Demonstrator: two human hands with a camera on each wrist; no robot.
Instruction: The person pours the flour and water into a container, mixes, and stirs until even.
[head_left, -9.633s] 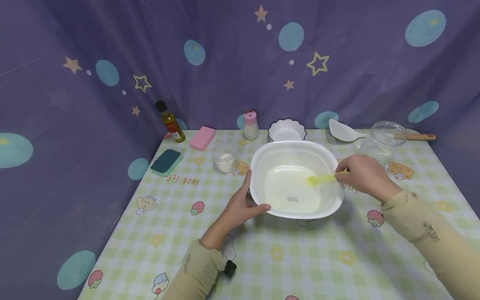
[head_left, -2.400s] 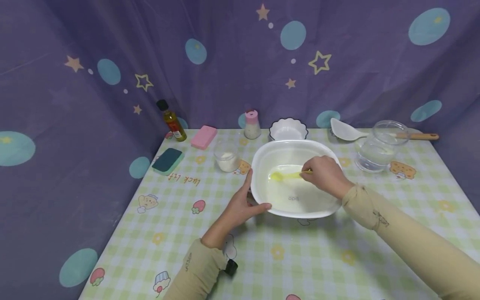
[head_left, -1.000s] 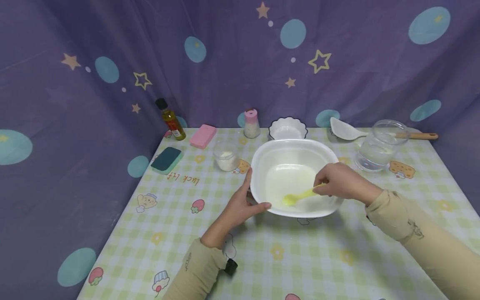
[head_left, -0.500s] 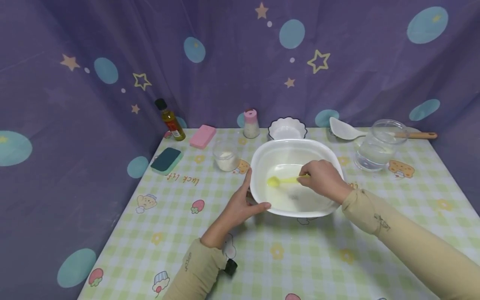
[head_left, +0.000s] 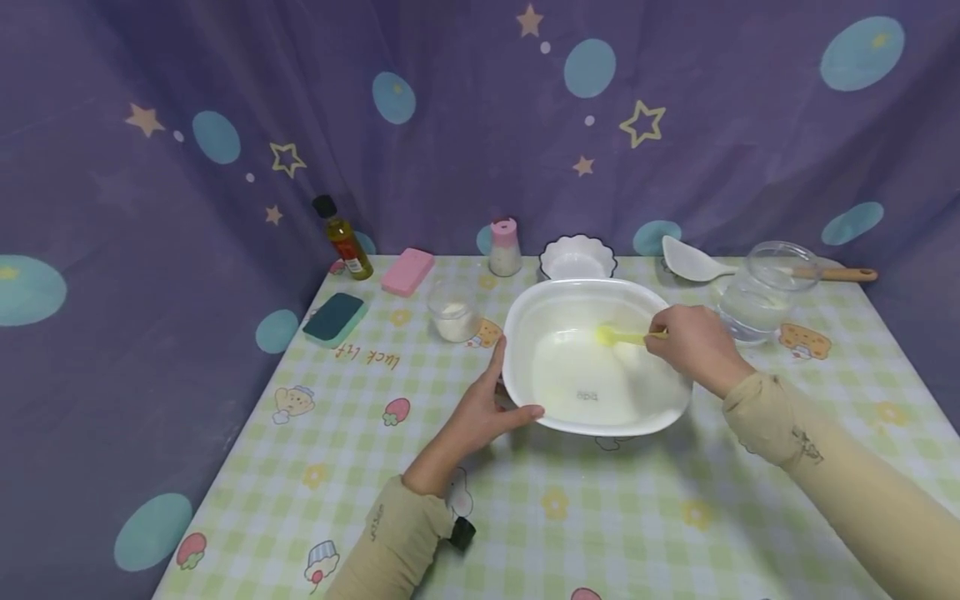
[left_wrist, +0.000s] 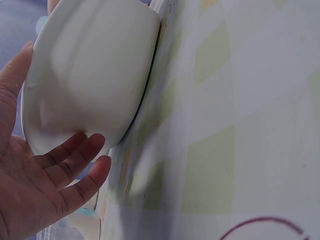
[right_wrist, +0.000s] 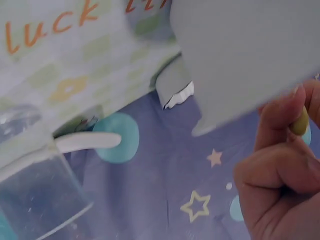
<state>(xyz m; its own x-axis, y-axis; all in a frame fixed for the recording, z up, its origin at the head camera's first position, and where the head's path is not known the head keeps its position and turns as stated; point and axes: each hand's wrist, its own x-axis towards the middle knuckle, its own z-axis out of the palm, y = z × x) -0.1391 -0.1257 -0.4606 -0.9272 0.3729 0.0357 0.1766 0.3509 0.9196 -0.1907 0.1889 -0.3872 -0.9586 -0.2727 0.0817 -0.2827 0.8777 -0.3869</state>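
Observation:
A white basin [head_left: 600, 428] stands mid-table with a shallow whitish liquid [head_left: 562, 371] inside. My left hand [head_left: 477, 412] holds its near-left corner, thumb over the rim. In the left wrist view, the fingers [left_wrist: 82, 187] of that hand lie against the outer wall of the basin [left_wrist: 100, 70]. Between thumb and fingers, my right hand [head_left: 696, 343] pinches the handle of a yellow spoon [head_left: 621, 336]. Its bowl is down in the basin, toward the far side. Only the end of the spoon handle [right_wrist: 300, 122] shows in the right wrist view, the basin hiding the rest.
Right of the basin stands a clear jug [head_left: 757, 308] of water, before a white spatula [head_left: 693, 260] with wooden handle. Behind are a scalloped dish [head_left: 577, 257] and pink-topped shaker [head_left: 505, 248]. Leftward sit a cup of white powder [head_left: 453, 321], two sponges [head_left: 408, 272] and an oil bottle [head_left: 347, 246].
Over the earlier frames the spoon sweeps around inside the basin. Since half a second ago, my right hand has carried it right and toward the far side. My left hand stays put.

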